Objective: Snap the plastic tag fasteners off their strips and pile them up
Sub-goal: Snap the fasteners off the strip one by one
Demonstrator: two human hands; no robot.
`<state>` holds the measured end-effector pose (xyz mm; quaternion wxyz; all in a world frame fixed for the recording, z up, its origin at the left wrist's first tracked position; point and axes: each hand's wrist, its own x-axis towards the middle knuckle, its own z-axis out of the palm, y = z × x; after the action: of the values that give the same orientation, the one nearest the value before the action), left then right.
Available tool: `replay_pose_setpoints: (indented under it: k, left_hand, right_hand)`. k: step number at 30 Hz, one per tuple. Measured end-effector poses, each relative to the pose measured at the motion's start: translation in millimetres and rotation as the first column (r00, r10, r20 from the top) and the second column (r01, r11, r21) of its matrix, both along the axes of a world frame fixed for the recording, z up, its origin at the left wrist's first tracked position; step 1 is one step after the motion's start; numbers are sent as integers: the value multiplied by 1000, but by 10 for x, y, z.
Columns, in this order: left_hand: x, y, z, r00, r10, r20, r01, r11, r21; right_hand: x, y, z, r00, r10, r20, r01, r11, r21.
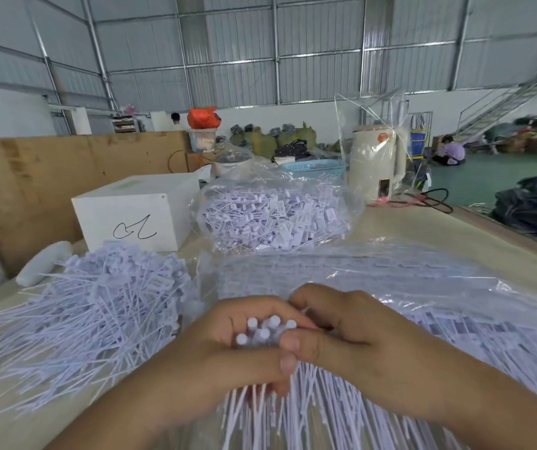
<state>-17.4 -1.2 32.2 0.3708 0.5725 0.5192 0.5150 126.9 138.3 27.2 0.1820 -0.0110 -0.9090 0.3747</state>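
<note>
- Tag fasteners (265, 329) stand bunched between my two hands, low in the middle of the view, their round white heads poking up and their thin tails fanning down toward me.
- My left hand (228, 345) curls round the bunch from the left, fingers wrapped over the far side and thumb across the front.
- My right hand (335, 336) closes on the same bunch from the right, thumb pressed against the heads and fingers bent over the top.
- On my left, a loose pile of fasteners (98, 300) lies spread over the table (423, 222), tails pointing outward.
- Beyond my hands, a clear plastic bag (277, 216) holds more fasteners, and a wide plastic sheet (390, 274) covers further ones on my right.
- A white box (137, 216) with a black scribble on its side sits behind the pile, near the bag.
- At the far end stand a cream kettle (376, 164) wrapped in clear plastic and a blue basket (312, 167).
</note>
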Motion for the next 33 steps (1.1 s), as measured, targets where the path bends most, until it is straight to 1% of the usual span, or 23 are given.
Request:
replay_pose_setpoints:
  k: [1,3,4,6,9,11,13,17,20,22,23,25,26,27,28,30,33]
  left_hand:
    - [-9,8,-10,1000,29,-9,-29,999,22]
    - [-33,22,-25,990,133,-35,-131,990,59]
    - [-46,22,-34,982,186,-26,-184,980,73]
    - [-58,20,-46,968,251,29,-252,963,92]
    - [-11,61,-64,936,351,30,-352,926,139]
    - [35,94,-83,898,435,63,-439,879,188]
    - [85,120,-108,855,509,96,-517,824,231]
    - [181,181,-165,783,597,175,-620,726,298]
    - [214,182,-171,769,609,193,-637,703,316]
    - [234,168,-132,767,606,211,-641,709,293]
    - [236,168,-117,760,594,262,-649,718,252]
    - [245,176,-91,728,516,452,-621,775,116]
    - [250,176,-71,707,471,527,-582,811,56]
    - [254,174,-47,695,446,565,-552,834,21]
    - [267,171,-35,691,442,573,-542,841,4]
    - [301,186,-31,676,474,564,-576,818,2]
    - [297,216,-53,648,516,560,-620,785,-5]
  right_hand:
    - [16,21,16,999,-20,28,20,1000,23]
    - [52,81,47,992,-52,118,50,999,12]
    - [64,107,60,988,-48,148,50,999,-12]
    - [60,128,70,988,-59,146,64,997,-33]
    - [15,111,40,984,-167,61,167,986,13]
    - [-16,61,14,969,-245,-18,246,969,35]
    - [-53,-6,-20,949,-303,-87,306,952,25]
    - [-127,-137,-63,900,-361,-244,361,931,-48]
    - [-137,-175,-63,879,-367,-305,371,927,-46]
    - [-138,-197,-79,872,-355,-338,371,928,-18]
    - [-144,-207,-86,866,-352,-354,369,929,-21]
    - [-156,-213,-91,873,-335,-355,337,940,-57]
    - [-152,-209,-90,888,-312,-339,306,949,-72]
    - [-149,-196,-83,903,-285,-322,278,958,-67]
    - [-141,-194,-72,913,-272,-303,273,961,-39]
    - [-137,-186,-78,912,-299,-282,322,946,38]
    - [-157,-239,-99,868,-387,-312,451,877,167]
